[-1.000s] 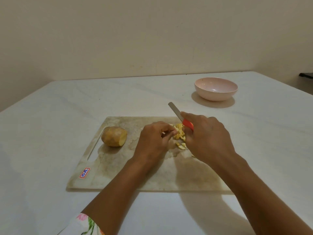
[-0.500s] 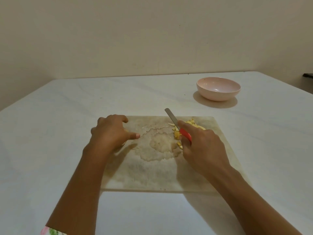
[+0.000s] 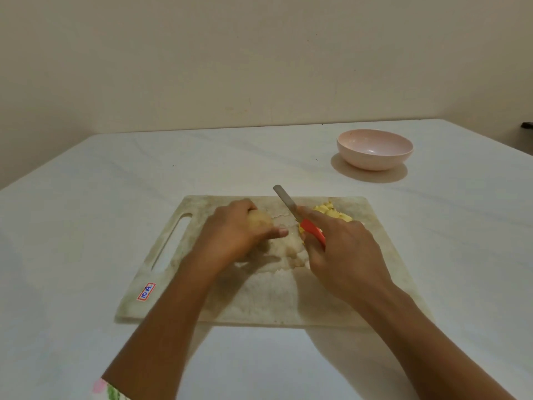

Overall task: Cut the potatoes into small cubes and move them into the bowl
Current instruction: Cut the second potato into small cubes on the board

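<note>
Table (image 3: 86,226), white and faintly veined, carries a worn cutting board (image 3: 259,298) at its middle. A pink bowl (image 3: 375,151) stands on the table at one o'clock from the board, well apart. The left hand (image 3: 233,235) lies on the board near its centre, fingers curled round a potato (image 3: 259,222). At three o'clock from it, the right hand (image 3: 346,255) grips the orange handle of a knife (image 3: 287,203), forefinger along the spine, blade pointing to eleven o'clock. Yellow cut pieces (image 3: 331,212) are heaped towards the board's one o'clock corner. A sticker (image 3: 146,291) sits at its eight o'clock corner.
</note>
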